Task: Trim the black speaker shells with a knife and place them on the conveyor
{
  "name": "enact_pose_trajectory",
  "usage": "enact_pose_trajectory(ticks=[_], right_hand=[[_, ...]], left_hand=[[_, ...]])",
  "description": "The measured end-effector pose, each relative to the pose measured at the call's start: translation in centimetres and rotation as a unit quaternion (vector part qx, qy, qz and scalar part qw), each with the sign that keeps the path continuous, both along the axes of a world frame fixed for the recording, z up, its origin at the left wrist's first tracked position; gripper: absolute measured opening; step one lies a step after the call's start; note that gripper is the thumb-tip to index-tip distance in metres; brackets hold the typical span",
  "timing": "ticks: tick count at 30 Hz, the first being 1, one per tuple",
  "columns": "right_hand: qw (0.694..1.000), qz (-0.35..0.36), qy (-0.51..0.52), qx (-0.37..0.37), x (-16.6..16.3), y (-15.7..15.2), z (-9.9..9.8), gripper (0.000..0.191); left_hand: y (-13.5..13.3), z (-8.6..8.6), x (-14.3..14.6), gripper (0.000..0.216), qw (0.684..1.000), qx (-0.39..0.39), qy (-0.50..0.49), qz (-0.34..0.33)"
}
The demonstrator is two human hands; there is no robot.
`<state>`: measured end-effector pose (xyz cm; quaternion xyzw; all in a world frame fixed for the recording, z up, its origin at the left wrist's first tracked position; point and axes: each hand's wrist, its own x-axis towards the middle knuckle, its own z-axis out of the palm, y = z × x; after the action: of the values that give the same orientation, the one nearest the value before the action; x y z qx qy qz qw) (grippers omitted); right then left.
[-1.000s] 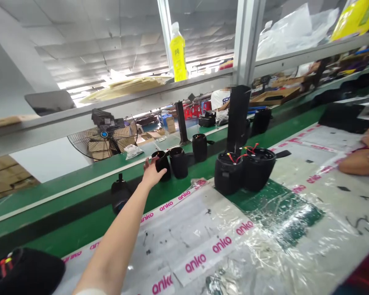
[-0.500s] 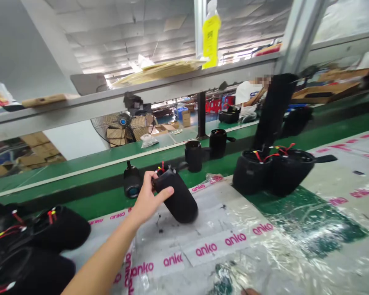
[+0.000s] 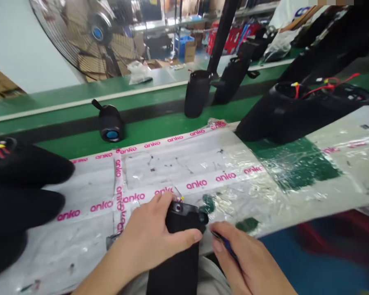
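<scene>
My left hand [image 3: 153,233] is wrapped round the top of a black cylindrical speaker shell [image 3: 180,254], held upright at the near edge of the bench with its open end and small coloured wires facing up. My right hand [image 3: 242,262] sits just right of it, fingers pinched on a thin dark blue tool [image 3: 224,243] whose tip points at the shell's rim. The lower part of the shell runs out of view at the bottom.
Taped plastic sheeting printed "anko" [image 3: 184,172] covers the bench. Black shells lie at the left [image 3: 21,184] and with red wires at the right [image 3: 298,114]. On the green conveyor [image 3: 153,127] stand two shells [image 3: 197,94] and a small lying speaker [image 3: 110,123]. A fan [image 3: 89,32] stands behind.
My left hand has carried the black shell from the far side of the bench to the near edge and stood it upright. My right hand has come in with the tool. The view tilted down.
</scene>
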<state>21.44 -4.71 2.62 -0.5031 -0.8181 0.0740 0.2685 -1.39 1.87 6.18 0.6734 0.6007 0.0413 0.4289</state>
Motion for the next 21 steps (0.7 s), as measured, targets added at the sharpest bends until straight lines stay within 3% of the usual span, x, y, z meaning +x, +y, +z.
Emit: enact_pose_trajectory(ticks=[4,8,16,21], right_hand=[[0.997,0.043,-0.07,-0.002,0.7,1.8,0.6,0.023],[0.992,0.062,-0.113,0.0,1.5,2.2,0.7,0.03],[0.982,0.094,-0.165,0.021,2.0,2.7,1.4,0.045],[0.986,0.085,-0.141,0.012,2.4,2.8,1.4,0.043]], left_hand=[[-0.3,-1.1,0.7,0.043,0.994,0.048,-0.101,-0.017],[-0.6,-2.2,0.4,0.056,0.977,0.059,-0.205,-0.022],[-0.6,-3.0,0.7,0.052,0.966,0.057,-0.249,-0.03],[-0.1,-3.0,0.8,0.049,0.962,0.05,-0.266,-0.034]])
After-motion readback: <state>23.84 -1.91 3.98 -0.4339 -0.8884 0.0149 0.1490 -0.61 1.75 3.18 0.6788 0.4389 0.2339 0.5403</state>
